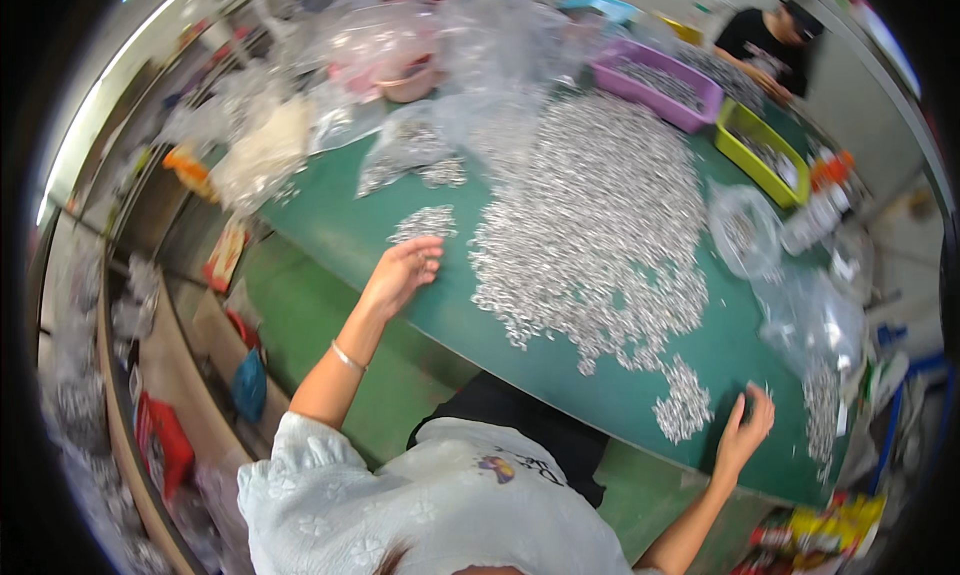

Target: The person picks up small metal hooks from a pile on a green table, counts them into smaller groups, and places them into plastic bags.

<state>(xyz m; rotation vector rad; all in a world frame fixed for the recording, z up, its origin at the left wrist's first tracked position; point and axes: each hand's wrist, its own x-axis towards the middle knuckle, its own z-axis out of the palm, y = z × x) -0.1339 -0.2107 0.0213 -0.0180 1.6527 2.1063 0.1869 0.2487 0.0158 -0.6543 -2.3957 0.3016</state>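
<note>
The picture is bright in general, and the light is even and whitish. At the upper left, a long white strip [140,40] is overexposed. The metal pieces [600,205] in the middle give many small sparkles, so single ones are difficult to separate. Clear bags [490,40] at the top and on the right show pale glare. Under the surface [345,275], the floor [300,310] is darker, in shade. Slight blur softens most details, with smearing at the upper left. The fisheye lens bends straight edges strongly, and the corners are black.
</note>
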